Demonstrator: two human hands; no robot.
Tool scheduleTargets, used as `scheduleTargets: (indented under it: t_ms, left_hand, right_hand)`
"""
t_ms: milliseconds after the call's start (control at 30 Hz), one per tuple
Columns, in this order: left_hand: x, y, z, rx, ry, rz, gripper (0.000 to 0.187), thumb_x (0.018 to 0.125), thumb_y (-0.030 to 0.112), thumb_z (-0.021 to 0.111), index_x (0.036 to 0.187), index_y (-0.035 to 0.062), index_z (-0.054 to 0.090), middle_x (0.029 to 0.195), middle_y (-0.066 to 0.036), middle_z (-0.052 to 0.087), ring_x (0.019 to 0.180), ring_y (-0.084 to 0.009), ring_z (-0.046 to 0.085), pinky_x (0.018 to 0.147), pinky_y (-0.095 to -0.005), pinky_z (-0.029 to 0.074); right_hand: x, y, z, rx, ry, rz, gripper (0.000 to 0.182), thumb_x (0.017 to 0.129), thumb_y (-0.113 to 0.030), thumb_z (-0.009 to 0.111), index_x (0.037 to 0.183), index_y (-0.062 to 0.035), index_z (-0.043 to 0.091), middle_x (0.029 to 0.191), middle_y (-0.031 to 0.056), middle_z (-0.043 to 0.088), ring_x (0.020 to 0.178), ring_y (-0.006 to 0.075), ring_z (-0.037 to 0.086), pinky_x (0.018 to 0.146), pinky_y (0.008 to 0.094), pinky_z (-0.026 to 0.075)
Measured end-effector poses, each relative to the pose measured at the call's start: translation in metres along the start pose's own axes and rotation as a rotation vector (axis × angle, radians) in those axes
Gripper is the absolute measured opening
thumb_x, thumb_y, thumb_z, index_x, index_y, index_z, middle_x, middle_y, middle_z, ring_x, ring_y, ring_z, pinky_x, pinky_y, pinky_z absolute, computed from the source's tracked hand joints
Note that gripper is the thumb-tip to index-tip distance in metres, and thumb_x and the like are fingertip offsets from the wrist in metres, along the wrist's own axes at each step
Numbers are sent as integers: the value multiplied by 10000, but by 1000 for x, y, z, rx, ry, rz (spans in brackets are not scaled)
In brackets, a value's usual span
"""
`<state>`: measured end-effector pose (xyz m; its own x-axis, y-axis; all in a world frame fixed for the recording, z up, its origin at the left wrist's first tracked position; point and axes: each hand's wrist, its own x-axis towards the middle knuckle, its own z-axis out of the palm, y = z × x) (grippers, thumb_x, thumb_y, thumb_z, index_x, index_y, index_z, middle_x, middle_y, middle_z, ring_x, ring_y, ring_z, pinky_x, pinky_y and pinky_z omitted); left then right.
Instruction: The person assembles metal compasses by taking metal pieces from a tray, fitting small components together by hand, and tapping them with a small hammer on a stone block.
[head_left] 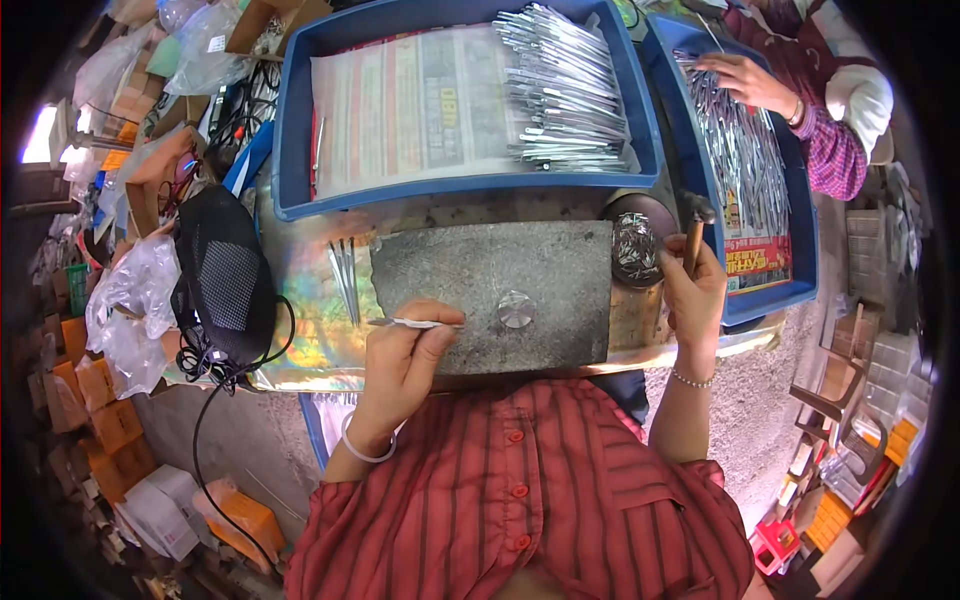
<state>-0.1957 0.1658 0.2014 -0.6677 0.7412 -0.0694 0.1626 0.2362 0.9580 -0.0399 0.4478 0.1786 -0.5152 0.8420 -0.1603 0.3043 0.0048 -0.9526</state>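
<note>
My left hand (398,368) pinches a thin, silvery metal strip (425,324) above the left front of a dark stone slab (430,265). A small round metal disc (516,309) lies on the slab, right of that hand. My right hand (697,295) is closed around the wooden handle of a hammer (694,250), its head pointing away from me. Its fingertips are beside a round dish of small metal pins (636,250) at the slab's right edge. Several similar metal strips (344,282) lie left of the slab.
A blue tray (470,185) behind the slab holds paper and stacked metal strips (565,90). In another blue tray (812,250) at right, a co-worker's hand (745,83) touches loose strips. A black mesh-covered device (222,275) with cables stands left, near plastic bags (132,305).
</note>
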Motion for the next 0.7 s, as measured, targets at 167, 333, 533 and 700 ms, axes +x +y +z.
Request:
scheduleTargets:
  t_ms: [167, 333, 533, 700]
  left_hand:
    - [-6, 11, 9, -374, 21, -83, 222, 959, 163, 455, 994, -33, 553, 911, -101, 624, 760, -124, 608, 693, -235, 493]
    - [-11, 9, 14, -374, -33, -59, 218, 961, 161, 452, 993, -27, 556, 909, -96, 637, 746, -125, 617, 679, -236, 500]
    - [-16, 9, 15, -345, -61, -46, 208, 960, 151, 451, 985, -22, 562, 920, -89, 649, 741, -122, 624, 680, -234, 504]
    - [-20, 9, 15, -366, -95, -76, 172, 955, 122, 457, 1002, -24, 535, 935, -115, 630, 771, -113, 603, 710, -223, 498]
  right_hand:
    - [-12, -13, -2, 180, -110, 95, 76, 850, -60, 594, 889, 2, 575, 620, -38, 494, 511, 36, 410, 452, 205, 314]
    - [10, 8, 5, -209, 67, -203, 124, 887, -105, 547, 938, 7, 559, 578, 5, 507, 442, 90, 443, 414, 264, 337]
    - [39, 8, 18, -383, 139, -265, 131, 894, -116, 516, 904, 13, 534, 627, 119, 567, 453, 152, 524, 442, 316, 391]
    - [50, 14, 12, -586, 132, -438, 141, 887, -117, 521, 886, 20, 483, 715, 238, 581, 656, 425, 568, 538, 440, 412]
